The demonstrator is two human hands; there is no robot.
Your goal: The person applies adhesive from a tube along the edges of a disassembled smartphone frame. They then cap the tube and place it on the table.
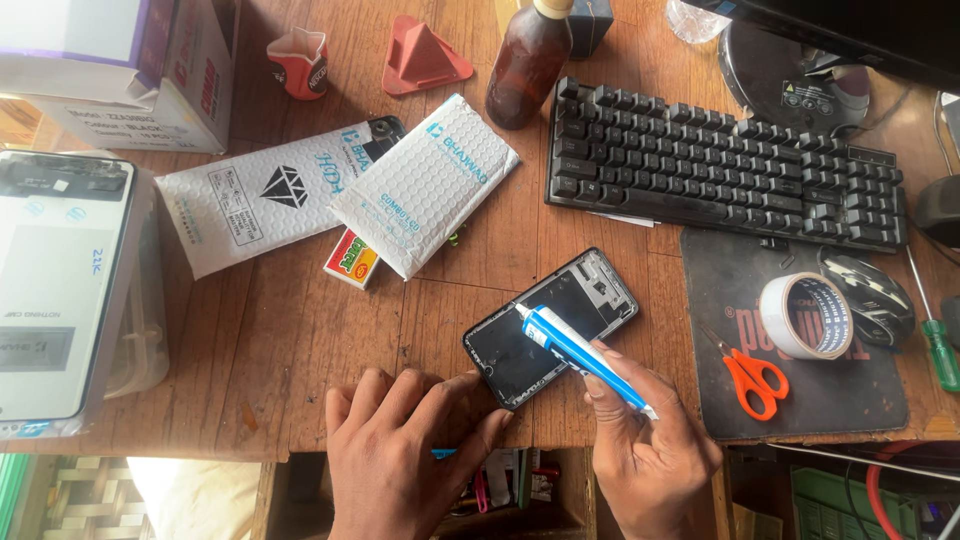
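Observation:
An opened phone frame (pixel 560 320), dark with bare inner parts, lies on the wooden desk (pixel 300 330) near its front edge. My right hand (pixel 650 450) grips a blue and white glue tube (pixel 575 350), tilted, with its white nozzle touching the upper left edge of the frame. My left hand (pixel 405 450) rests on the desk edge, its fingers curled, the fingertips next to the lower corner of the phone frame. A small blue piece shows just under that hand; I cannot tell if the hand holds it.
Two white padded envelopes (pixel 400 185), a small red box (pixel 352 258), a brown bottle (pixel 528 62), a black keyboard (pixel 725 165), tape roll (pixel 805 315), orange scissors (pixel 752 378), mouse (pixel 875 295) on a dark mat (pixel 850 400), green screwdriver (pixel 935 340), white machine (pixel 60 290) at left.

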